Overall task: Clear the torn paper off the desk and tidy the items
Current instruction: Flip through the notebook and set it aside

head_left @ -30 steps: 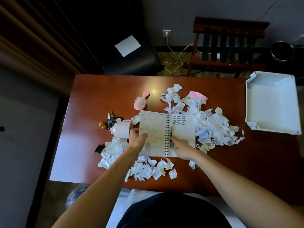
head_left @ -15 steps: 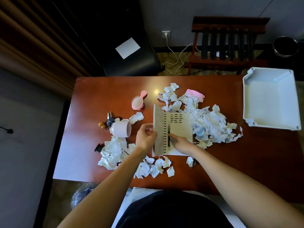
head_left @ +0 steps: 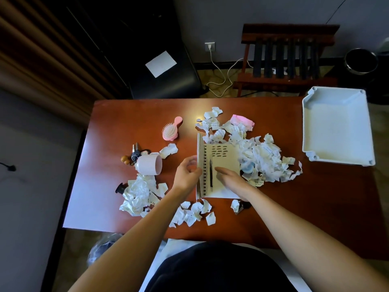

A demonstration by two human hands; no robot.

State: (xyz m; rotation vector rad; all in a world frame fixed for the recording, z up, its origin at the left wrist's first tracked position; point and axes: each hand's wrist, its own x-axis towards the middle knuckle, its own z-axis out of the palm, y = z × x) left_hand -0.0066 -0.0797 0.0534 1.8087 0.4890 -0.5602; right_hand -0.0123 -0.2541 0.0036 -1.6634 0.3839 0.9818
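Notebook (head_left: 225, 157) leaf stands pinched in left hand (head_left: 186, 174) grip; right hand (head_left: 232, 178) presses flat.

You can't read any text, label, brand or number here. The open right-hand page of your notebook (head_left: 225, 163) carries a few rows of short dark handwritten marks near its top, but they are too small and blurred to make out as letters or figures. Several scraps of the torn paper (head_left: 265, 157) heaped just right of the notebook show lines of small writing, plainest on the pieces at the far side of the heap. None of it resolves into words. The scraps nearest you show only faint grey marks.
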